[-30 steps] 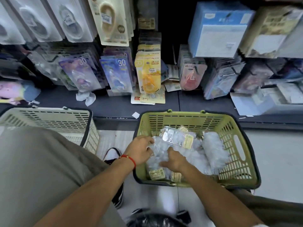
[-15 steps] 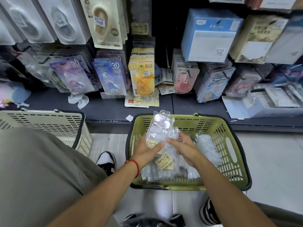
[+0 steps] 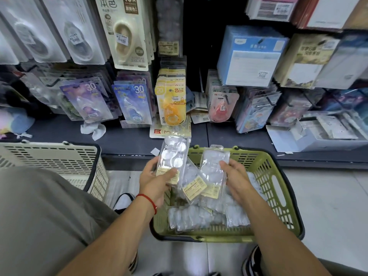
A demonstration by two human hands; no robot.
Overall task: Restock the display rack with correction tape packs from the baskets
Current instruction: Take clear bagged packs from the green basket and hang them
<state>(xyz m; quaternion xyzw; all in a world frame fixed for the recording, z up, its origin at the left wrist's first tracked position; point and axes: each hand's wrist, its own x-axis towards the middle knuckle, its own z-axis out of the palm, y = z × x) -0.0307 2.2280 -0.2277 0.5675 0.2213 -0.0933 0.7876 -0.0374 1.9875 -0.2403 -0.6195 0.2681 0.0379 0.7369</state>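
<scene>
A green basket (image 3: 276,188) on the floor holds several clear correction tape packs (image 3: 199,216). My left hand (image 3: 154,179) grips one clear pack (image 3: 172,156) lifted above the basket's left rim, thumb across its yellow label. My right hand (image 3: 235,176) holds another clear pack (image 3: 214,166), raised over the basket. A third pack (image 3: 192,181) hangs between the two, and I cannot tell which hand carries it. The display rack (image 3: 171,100) stands behind, hung with coloured correction tape packs on pegs.
A cream basket (image 3: 59,158) sits on the floor at the left, beside my knee. The dark shelf base (image 3: 119,136) runs along below the pegs, with loose cards and a crumpled white paper. Boxes (image 3: 251,56) hang at upper right. My shoes are below the baskets.
Both hands rose out of the green basket with clear packs. The packs, held together half a second ago, are now spread apart, one in each hand.
</scene>
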